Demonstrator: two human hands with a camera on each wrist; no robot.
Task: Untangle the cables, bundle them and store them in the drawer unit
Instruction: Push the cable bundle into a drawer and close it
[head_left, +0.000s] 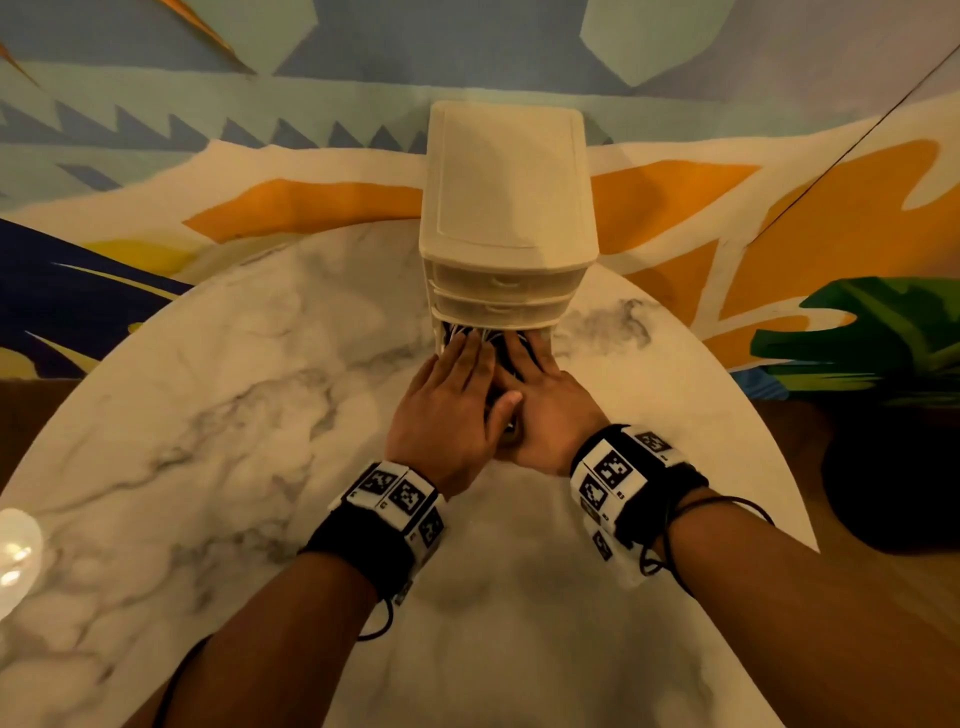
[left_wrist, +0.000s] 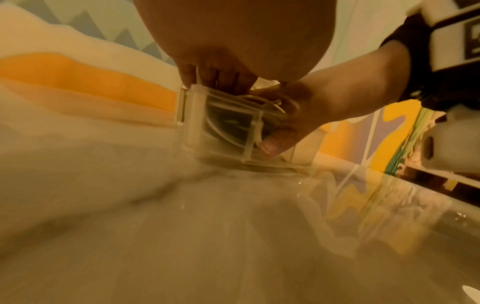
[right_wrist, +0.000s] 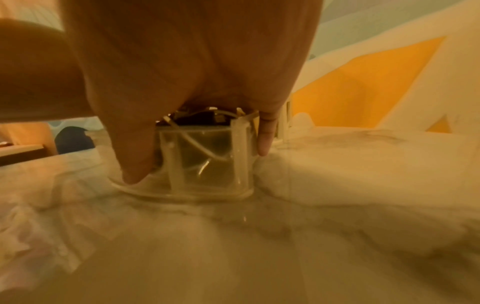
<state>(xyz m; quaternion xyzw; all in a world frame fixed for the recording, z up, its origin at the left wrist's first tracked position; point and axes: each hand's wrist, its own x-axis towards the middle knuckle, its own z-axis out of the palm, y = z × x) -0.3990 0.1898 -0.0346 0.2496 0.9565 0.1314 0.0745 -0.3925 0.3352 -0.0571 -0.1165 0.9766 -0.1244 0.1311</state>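
Observation:
A cream drawer unit (head_left: 508, 208) stands at the far side of the marble table (head_left: 208, 415). Its clear bottom drawer (left_wrist: 221, 123) (right_wrist: 205, 164) is pulled out and holds white and dark cables (head_left: 458, 330) (left_wrist: 259, 100) (right_wrist: 197, 148). My left hand (head_left: 457, 374) (left_wrist: 215, 78) and right hand (head_left: 540, 374) (right_wrist: 197, 102) lie flat side by side on top of the cables, fingers straight and pointing into the unit. The left thumb rests across the right hand. The right thumb (left_wrist: 272, 144) hangs down the drawer's front. The two upper drawers are closed.
A painted wall rises right behind the unit. A shiny glass object (head_left: 15, 551) sits at the table's left edge. Beyond the table's right edge a dark round object (head_left: 883, 478) stands on the floor. Bare marble surrounds the drawer.

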